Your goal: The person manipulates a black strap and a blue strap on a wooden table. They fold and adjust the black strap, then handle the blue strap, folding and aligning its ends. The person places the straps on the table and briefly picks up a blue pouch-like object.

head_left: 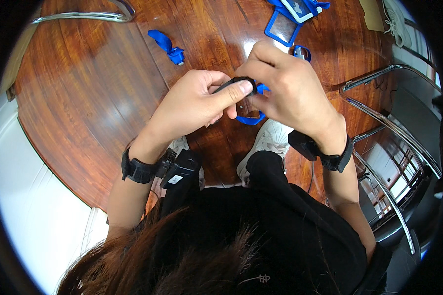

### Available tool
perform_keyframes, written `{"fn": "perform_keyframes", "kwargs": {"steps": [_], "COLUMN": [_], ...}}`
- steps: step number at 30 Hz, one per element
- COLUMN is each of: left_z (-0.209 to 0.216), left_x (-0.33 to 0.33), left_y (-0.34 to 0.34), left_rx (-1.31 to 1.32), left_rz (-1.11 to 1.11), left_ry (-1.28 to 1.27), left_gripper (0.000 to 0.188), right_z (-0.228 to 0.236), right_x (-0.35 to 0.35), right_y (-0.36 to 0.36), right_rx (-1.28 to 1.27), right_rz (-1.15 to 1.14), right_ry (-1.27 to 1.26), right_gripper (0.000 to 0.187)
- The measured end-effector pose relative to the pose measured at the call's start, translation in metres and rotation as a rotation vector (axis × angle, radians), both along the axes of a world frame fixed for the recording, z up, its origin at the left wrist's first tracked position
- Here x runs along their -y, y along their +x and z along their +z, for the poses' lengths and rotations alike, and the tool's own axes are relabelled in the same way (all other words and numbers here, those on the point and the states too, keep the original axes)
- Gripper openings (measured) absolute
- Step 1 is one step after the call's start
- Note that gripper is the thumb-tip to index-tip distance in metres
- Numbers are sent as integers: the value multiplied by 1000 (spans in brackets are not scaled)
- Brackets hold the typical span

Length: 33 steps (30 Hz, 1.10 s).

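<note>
Left hand (197,101) of mine pinches the black piece (239,79), its long axis from eight to two o'clock; at three o'clock, my right hand (293,83) perhaps holds the blue strap (251,120), fingertips being hidden.

left hand (198,100): thumb (237,90) extended | right hand (291,91): fingers (256,70) bent | hands close together | forearms (133,194) angled inward

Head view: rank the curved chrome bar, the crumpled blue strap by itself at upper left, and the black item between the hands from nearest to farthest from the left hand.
1. Black item: under the thumb of the left hand.
2. Crumpled blue strap: beyond that hand, slightly left.
3. Curved chrome bar: farther up and left, near the top edge.
</note>
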<state>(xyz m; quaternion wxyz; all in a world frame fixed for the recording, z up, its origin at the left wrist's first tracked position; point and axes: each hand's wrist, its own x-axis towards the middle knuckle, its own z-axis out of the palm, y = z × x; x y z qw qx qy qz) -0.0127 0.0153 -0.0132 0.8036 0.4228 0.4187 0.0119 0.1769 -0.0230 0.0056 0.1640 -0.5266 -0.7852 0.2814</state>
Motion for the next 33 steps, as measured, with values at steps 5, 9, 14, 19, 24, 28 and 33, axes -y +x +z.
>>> {"fn": "perform_keyframes", "kwargs": {"steps": [5,9,14,19,24,28,33], "left_z": [-3,-1,6,11,14,9,2], "left_x": [2,-1,-8,-13,-11,-11,-7], "left_y": [2,3,-2,-6,-4,-4,-1], "left_rx": [-69,3,140,269,379,335,174], "left_rz": [-80,-89,-97,-44,66,63,62], "left_ry": [177,185,13,-129,-220,-209,-241], "left_gripper": [33,31,26,23,26,27,23], "right_z": [1,1,0,-10,-27,-22,-14], "right_x": [2,4,2,0,15,19,2], "right_y": [-8,-2,13,18,-7,-3,14], "right_rx": [41,38,-289,-686,-1385,-1413,-530], "right_rz": [6,-15,-61,-90,-243,-422,-200], "right_ry": [37,-21,-169,-339,-612,-755,-276], "right_gripper": [23,29,33,33,35,38,28]}}
